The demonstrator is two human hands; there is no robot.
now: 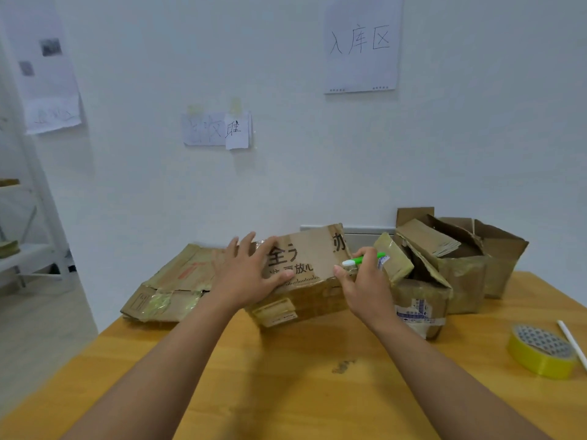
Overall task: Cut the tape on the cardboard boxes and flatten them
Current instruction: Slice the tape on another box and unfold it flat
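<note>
White wall and a yellow wooden table [286,376] fill the room — at the table's far edge lies a brown printed cardboard box [313,274], its long axis running left to right. Spread flat, the left hand [251,274] presses its top panel. Curled round a green-and-white utility knife [365,260], the right hand [365,287] holds it at the box's right end — white tip pointing left. Flattened brown cardboard [171,287] lies left; opened brown cartons [451,258] crowd right, near a yellow tape roll [543,350].

Both forearms reaching forward, bare. Left hand [246,274] palm down, fingers straight and spread, thumb out to the right. Right hand [362,282] curled, fingers and thumb pinching a green-and-white cutter [365,260] held roughly level.
</note>
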